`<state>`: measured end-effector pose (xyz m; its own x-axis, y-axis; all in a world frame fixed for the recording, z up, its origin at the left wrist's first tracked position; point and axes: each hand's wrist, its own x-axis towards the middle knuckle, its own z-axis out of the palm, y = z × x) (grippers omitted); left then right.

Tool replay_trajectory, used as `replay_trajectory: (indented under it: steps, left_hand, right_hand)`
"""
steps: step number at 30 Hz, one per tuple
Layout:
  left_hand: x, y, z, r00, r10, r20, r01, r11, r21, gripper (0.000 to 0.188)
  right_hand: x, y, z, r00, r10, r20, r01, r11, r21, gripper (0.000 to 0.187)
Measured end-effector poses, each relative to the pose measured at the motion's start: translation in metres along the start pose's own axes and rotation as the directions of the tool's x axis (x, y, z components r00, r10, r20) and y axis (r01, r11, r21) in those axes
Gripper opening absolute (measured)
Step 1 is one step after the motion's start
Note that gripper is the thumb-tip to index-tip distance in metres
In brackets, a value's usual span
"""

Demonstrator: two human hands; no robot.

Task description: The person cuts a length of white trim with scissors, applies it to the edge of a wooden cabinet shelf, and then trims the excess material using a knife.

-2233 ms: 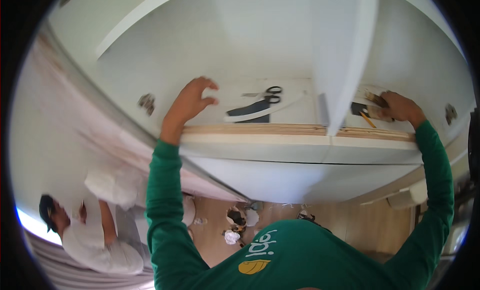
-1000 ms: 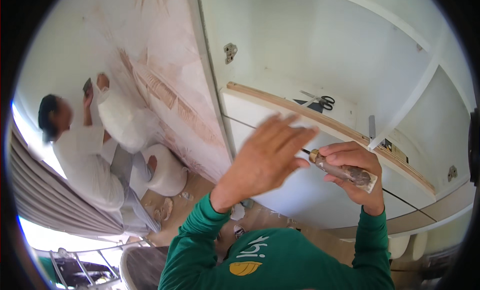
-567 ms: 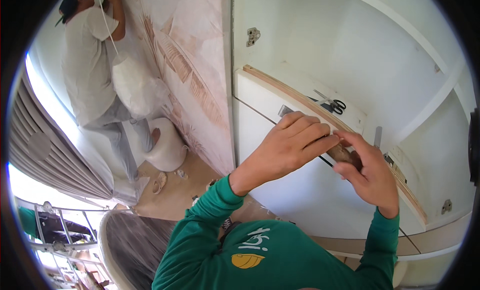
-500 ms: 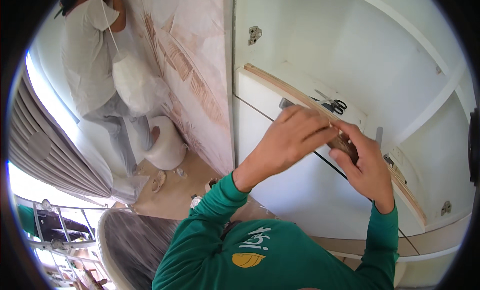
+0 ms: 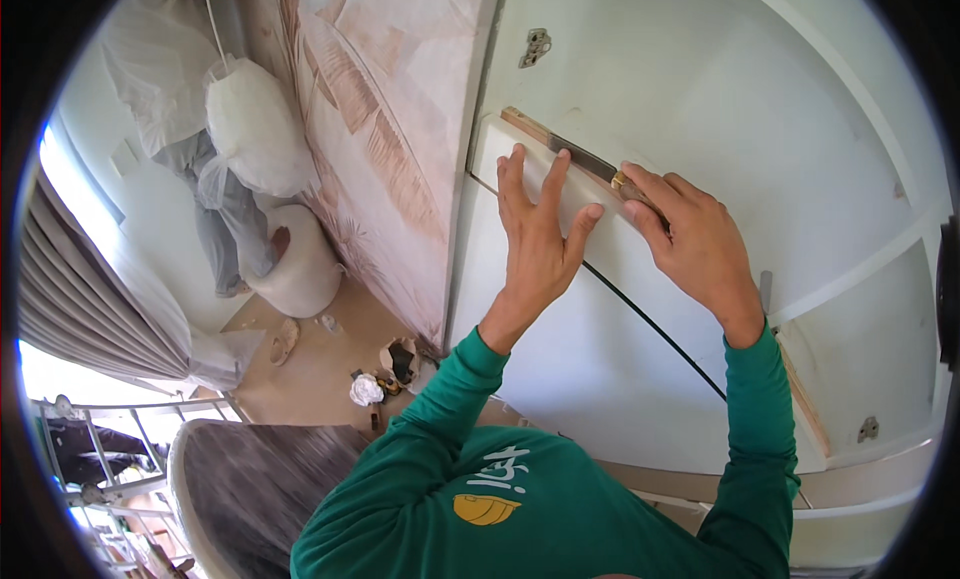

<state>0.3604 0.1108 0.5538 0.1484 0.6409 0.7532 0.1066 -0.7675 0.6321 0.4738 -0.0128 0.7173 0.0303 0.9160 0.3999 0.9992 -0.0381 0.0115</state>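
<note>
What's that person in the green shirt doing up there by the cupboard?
A person in a green shirt is working on a white cupboard. The left hand lies flat and open against the white front panel, just below its wooden top edge. The right hand holds a flat metal blade laid along that wooden edge. Down on the floor to the left, another person in light clothes stands beside a big white bag.

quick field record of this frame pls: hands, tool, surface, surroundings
left hand: open, fingers spread, flat on white cabinet panel
right hand: grips a chisel by its handle
chisel: blade lies along the panel's wooden top edge
hinges: metal hinge plate above
surroundings: another person stands at far left by patterned wall
</note>
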Motion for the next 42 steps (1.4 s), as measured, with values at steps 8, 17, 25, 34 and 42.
replay_trajectory:
  steps: [8,17,25,34,42]
  left_hand:
    - [0.001,0.005,-0.003,0.998,-0.052,0.046,0.053,0.998,-0.027,0.087]
    - [0.003,0.013,0.001,0.999,-0.018,0.041,0.018,1.000,0.009,0.090]
    - [0.006,0.023,-0.011,0.990,-0.077,0.120,0.066,0.994,0.091,0.088]
    - [0.007,0.027,-0.019,0.971,-0.133,0.199,0.096,0.978,0.183,0.087]
    - [0.021,0.019,-0.026,0.980,-0.090,0.180,0.050,0.975,0.217,0.087]
  right_hand:
    - [0.001,-0.020,-0.002,0.999,0.028,0.024,-0.025,0.992,-0.124,0.038]
    - [-0.001,-0.019,0.007,1.000,-0.018,-0.010,0.016,0.976,-0.219,0.040]
    - [-0.009,-0.024,0.015,0.999,-0.026,-0.047,0.015,0.973,-0.229,0.042]
    - [-0.001,-0.026,0.021,0.997,-0.033,-0.072,0.018,0.980,-0.201,0.040]
    - [0.003,-0.025,0.019,0.999,0.005,-0.052,-0.014,0.987,-0.160,0.038]
